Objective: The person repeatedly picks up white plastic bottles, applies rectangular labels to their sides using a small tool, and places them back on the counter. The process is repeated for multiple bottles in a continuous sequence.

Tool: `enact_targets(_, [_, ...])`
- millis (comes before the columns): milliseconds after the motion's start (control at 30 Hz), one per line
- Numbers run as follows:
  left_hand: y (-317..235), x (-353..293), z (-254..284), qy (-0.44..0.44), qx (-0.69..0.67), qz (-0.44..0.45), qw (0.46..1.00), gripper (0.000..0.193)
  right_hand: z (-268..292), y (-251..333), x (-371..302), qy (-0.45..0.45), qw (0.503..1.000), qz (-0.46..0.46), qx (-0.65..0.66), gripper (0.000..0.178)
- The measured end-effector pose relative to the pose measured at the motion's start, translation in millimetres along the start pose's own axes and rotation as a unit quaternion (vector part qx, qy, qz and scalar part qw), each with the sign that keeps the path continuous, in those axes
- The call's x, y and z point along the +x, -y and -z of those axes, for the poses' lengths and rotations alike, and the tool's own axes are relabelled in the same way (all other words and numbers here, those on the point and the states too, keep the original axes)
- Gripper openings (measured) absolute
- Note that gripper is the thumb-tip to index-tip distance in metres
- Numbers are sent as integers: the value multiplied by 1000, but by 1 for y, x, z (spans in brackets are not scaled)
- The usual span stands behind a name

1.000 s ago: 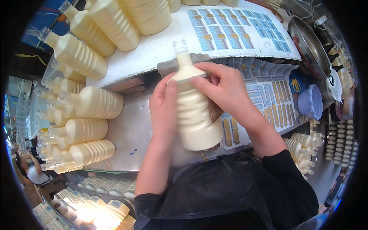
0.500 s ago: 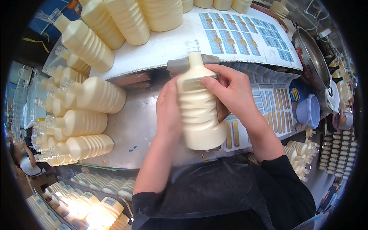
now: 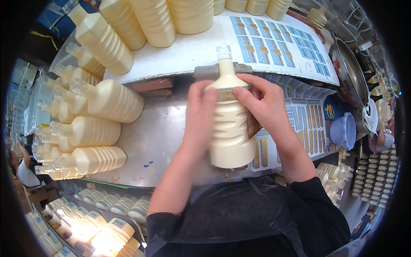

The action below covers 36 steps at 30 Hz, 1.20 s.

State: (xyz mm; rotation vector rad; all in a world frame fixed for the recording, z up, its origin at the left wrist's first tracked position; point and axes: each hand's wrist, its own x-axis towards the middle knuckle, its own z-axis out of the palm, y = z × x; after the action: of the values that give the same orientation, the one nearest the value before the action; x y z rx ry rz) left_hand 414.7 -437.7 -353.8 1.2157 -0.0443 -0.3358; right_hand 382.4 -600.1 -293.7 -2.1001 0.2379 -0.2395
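Note:
A cream ribbed bottle (image 3: 232, 152) with a clear threaded neck stands in front of me, its neck pointing away. Across its shoulder runs a narrow gold label strip (image 3: 227, 94). My right hand (image 3: 263, 96) is closed on the bottle's right side, the thumb pressing the strip's right end and the fingers partly hidden behind. On the other side, my left hand (image 3: 200, 107) is beside the shoulder at the strip's left end, smeared by motion. Behind the bottle's neck lies a grey cloth-like pad (image 3: 205, 72). A brown block (image 3: 253, 125) shows at the bottle's right.
More cream bottles (image 3: 96, 160) lie stacked at the left, and several stand on the white board (image 3: 180, 53). Blue label sheets (image 3: 261, 40) lie on that board. Gold label strips on a sheet (image 3: 314, 124), a lavender bucket (image 3: 342, 130) and a large metal pan (image 3: 349, 70) are at right.
My left hand has moved up the bottle's side to the shoulder. More of the gold strip shows. My right hand keeps its hold, and the whole view has shifted slightly.

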Motion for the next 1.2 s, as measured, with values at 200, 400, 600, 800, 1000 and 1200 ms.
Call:
enact_targets(200, [0, -2, 2, 6, -33, -2, 999, 34, -1, -2, 0, 1, 1000, -3, 5, 41])
enact_targets(400, [-2, -6, 3, -20, -131, 39, 990, 33, 0, 1, 0, 2, 1000, 0, -11, 39])
enact_targets(600, [-9, -11, 1, -43, -180, 72, 980, 41, 0, -2, 0, 1, 1000, -4, -11, 38])
enact_targets(800, [-22, -15, -5, -28, -192, 101, 976, 53, 1, -2, -1, 5, 1000, 1, -12, 38])
enact_targets(1000, [-13, -19, -2, 19, -132, 42, 990, 52, 1, -1, 0, 12, 999, 3, -34, 37])
enact_targets(1200, [-1, -18, 1, 25, -52, -11, 998, 79, 19, -19, 0, 94, 981, -66, 156, 37])
